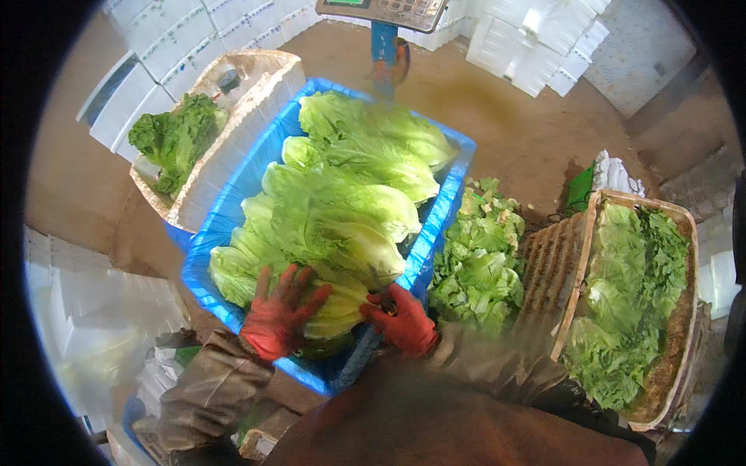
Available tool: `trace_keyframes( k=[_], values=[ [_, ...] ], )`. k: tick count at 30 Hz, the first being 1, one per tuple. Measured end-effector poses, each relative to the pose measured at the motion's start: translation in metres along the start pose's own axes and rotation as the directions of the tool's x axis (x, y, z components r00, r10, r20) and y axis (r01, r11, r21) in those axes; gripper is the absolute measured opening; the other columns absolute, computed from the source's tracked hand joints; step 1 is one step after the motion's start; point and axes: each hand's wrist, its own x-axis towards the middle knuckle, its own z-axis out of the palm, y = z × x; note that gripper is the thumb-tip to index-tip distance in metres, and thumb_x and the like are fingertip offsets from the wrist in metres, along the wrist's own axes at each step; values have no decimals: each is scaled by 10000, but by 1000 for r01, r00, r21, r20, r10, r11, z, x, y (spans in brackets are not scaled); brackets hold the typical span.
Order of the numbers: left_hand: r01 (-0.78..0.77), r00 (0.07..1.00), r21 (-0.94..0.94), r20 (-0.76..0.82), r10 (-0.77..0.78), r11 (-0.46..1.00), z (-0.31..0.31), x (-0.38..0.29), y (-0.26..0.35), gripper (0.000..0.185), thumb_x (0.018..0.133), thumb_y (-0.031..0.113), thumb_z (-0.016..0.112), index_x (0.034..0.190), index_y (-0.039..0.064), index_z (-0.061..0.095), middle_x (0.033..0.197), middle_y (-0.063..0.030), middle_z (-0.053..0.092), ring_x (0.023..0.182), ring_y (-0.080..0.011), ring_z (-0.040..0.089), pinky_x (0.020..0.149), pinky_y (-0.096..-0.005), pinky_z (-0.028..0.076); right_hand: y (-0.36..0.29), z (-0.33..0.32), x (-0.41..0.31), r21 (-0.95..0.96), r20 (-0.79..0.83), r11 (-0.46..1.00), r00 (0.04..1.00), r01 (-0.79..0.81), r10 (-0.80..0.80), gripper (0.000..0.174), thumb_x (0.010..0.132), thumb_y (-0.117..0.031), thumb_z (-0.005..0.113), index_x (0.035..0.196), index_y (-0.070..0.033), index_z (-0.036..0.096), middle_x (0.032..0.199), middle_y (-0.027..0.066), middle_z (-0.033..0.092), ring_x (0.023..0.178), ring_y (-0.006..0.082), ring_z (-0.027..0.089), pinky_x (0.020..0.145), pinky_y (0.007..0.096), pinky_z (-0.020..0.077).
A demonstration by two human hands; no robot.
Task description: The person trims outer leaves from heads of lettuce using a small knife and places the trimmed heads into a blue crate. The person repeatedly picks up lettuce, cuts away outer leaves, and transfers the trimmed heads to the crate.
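A blue-lined crate [233,207] in front of me holds several heads of romaine-type lettuce [344,204], laid in overlapping rows. My left hand [280,317], in a red glove, rests flat with spread fingers on the leaves at the near left. At the near right rim, my right hand [405,320], also red-gloved, has its fingers curled beside the base of a yellowish lettuce head [338,306]. Something small and dark shows between its thumb and fingers; what it is cannot be made out.
To the left stands a worn foam box [256,105] with a leafy green lettuce [180,137]. Loose leaves [481,262] are heaped right of the crate. Farther right, a brown-stained crate [597,201] holds more lettuce. Behind are a scale [402,11] and stacked white foam boxes [524,46].
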Motion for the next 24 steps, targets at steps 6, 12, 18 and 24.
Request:
trace_keyframes(
  k=[6,12,18,24],
  values=[
    [-200,961,90,-175,213,976,43,40,-36,797,675,319,753,1429,329,497,1428,-177,497,1358,-426,393,1108,-619,305,43,-2,18,-748,37,552,853,369,-520,262,958,-312,564,932,-61,635,775,85,635,681,284,642,581,410,508],
    [-133,991,-269,-40,127,954,83,2,-56,929,602,219,832,1439,81,454,1455,-284,409,1332,-496,394,1118,-582,320,-17,-49,-19,-40,489,965,837,-260,246,488,896,-326,684,1327,-117,588,1141,95,682,1016,230,655,865,386,527],
    [80,922,-151,386,-16,985,-46,60,-2,876,781,305,763,1504,67,328,1523,-187,361,1420,-345,322,1171,-390,266,25,-177,-152,13,57,997,996,-75,74,410,927,-211,598,1332,-144,582,1145,108,685,971,243,671,865,376,540],
    [-828,557,-315,-374,741,464,-26,254,281,705,787,329,802,1337,3,507,1412,-162,523,1319,-414,460,1101,-543,349,48,-427,-330,-389,-829,678,558,-623,37,647,855,-458,728,1336,-59,561,1057,218,692,908,295,688,803,403,541]
  ],
)
